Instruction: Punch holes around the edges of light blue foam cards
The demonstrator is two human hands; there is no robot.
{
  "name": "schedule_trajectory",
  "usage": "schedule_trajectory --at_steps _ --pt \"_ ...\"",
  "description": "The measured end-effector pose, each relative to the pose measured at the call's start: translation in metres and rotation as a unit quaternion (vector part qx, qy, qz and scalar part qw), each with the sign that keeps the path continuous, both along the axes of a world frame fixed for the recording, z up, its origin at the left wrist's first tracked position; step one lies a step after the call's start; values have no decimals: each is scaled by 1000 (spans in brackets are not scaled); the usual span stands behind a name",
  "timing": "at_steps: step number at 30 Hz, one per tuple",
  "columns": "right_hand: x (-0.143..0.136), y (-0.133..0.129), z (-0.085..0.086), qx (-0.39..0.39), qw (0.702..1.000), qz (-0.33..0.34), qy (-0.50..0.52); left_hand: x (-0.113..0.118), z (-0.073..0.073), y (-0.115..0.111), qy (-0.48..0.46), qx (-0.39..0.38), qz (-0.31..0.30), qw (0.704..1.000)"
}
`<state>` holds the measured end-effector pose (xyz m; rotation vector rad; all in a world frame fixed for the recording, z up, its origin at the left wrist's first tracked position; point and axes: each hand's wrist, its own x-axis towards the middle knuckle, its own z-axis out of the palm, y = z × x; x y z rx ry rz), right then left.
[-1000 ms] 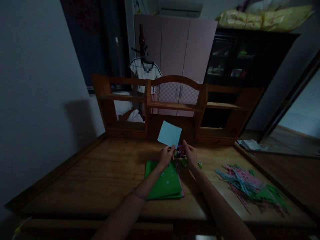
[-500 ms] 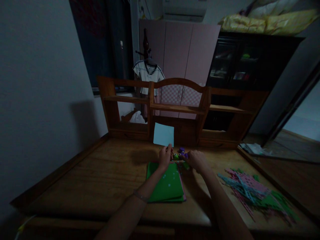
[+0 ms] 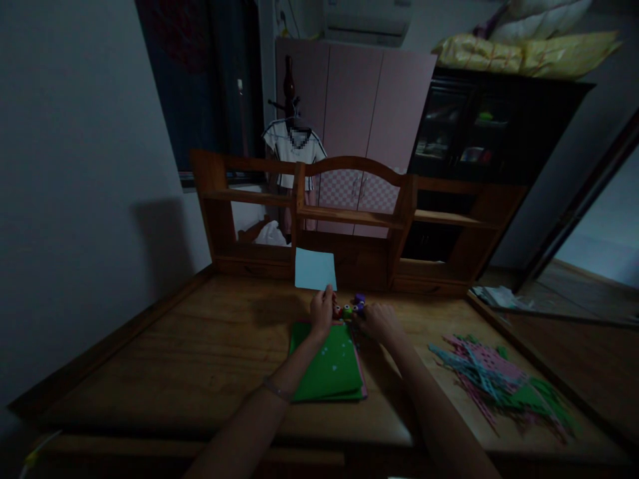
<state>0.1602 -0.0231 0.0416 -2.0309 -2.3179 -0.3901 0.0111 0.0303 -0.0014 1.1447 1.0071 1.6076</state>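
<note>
A light blue sheet (image 3: 315, 269) is pinched at its lower right corner by my left hand (image 3: 322, 311), which is above a stack of green sheets (image 3: 332, 369) with a pink edge showing. My right hand (image 3: 379, 322) is closed, fingers pointing down, beside small craft pieces at the back of the stack; what it grips, if anything, is too small to make out. Between the hands sit a green piece with eyes (image 3: 347, 310) and purple pieces (image 3: 359, 303). A red piece (image 3: 338, 311) shows right beside my left fingers.
Pink, blue and green cut paper strips (image 3: 492, 376) lie in a pile on the right of the wooden table (image 3: 200, 352). A wooden shelf unit (image 3: 349, 214) stands along the back edge. A wall is at the left.
The blue sheet and my left hand have shifted slightly left. My right hand has also moved a little left, closer to the small pieces. The whole view has shifted slightly.
</note>
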Motion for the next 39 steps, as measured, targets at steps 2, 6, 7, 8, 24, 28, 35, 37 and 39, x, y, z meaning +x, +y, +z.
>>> schedule_trajectory --at_steps 2,6,7,8,24,28,35,37,39 --pt "0 1 -1 -2 1000 3 -4 -1 -2 3 -11 3 6 1000" --pt "-2 1 -3 -9 1000 13 1 -3 -5 6 -26 -4 16 1000" --pt "-2 1 -3 -11 1000 13 2 -4 -5 6 -31 -6 16 999" --pt "-2 1 -3 -14 1000 13 3 -4 -4 6 -35 -8 16 999" --pt "2 3 -3 -5 1000 22 -3 -4 -4 4 -37 -3 7 999" --pt "3 5 -2 -16 1000 10 -11 -5 -4 5 -39 -4 7 999" --pt "2 6 0 -22 999 21 -18 -5 -4 4 -32 -5 8 999" --pt "2 6 0 -22 999 27 -20 -5 -5 5 -27 -6 10 1000" --pt "2 7 -1 -21 999 28 -23 -5 -6 6 -21 -9 13 1000"
